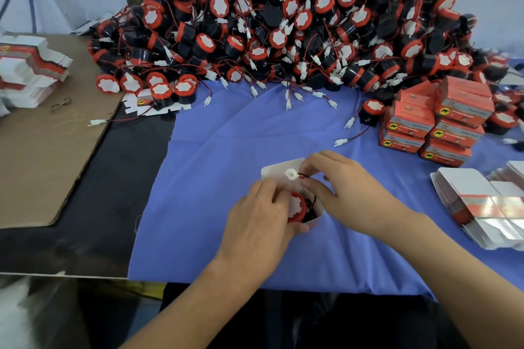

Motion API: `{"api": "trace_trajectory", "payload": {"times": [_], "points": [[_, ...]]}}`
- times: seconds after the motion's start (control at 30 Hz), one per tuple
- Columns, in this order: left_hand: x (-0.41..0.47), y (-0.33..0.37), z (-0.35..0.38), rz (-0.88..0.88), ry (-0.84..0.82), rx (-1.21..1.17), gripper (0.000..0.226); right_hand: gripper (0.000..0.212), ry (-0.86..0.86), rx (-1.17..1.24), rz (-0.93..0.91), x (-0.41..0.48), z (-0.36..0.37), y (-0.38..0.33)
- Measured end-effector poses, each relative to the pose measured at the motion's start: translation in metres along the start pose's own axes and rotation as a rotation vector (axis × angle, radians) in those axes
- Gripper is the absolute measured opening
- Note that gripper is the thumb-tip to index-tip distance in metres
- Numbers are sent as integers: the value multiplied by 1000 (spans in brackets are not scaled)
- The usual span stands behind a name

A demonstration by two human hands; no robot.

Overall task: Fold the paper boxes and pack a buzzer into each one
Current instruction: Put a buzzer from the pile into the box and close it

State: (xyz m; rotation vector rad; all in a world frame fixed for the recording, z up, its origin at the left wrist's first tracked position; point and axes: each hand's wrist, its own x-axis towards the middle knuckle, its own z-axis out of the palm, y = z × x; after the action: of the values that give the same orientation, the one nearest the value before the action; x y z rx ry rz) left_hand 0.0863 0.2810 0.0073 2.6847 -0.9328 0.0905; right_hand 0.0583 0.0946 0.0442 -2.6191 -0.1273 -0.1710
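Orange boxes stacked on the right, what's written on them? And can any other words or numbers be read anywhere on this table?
Stacked boxes: lines of print beside a round yellow badge with a black animal shape, too blurred to read.
Flat boxes: orange and silver band, nothing legible.
Buzzer pile: white caps, no text visible.
Nothing here can be quoted.

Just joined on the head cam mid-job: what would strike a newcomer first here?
A huge buzzer heap fills the back of the blue cloth. At front centre the left hand grips an open white box with a buzzer in it, while the right hand pinches its wire by the connector. At the right stand packed boxes in a stack.
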Motion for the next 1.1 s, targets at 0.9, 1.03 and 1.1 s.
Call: {"api": "trace_trajectory", "payload": {"times": [0.9,1.03,1.1], "points": [[-29,-14,54,12,248,-202,33,10,247,-378,-62,3,56,-10],[-29,-19,53,61,331,-298,24,12,228,-408,-78,0,60,-7],[-31,-19,51,53,475,-375,18,17,212,-374,-65,-4,63,-8]]}}
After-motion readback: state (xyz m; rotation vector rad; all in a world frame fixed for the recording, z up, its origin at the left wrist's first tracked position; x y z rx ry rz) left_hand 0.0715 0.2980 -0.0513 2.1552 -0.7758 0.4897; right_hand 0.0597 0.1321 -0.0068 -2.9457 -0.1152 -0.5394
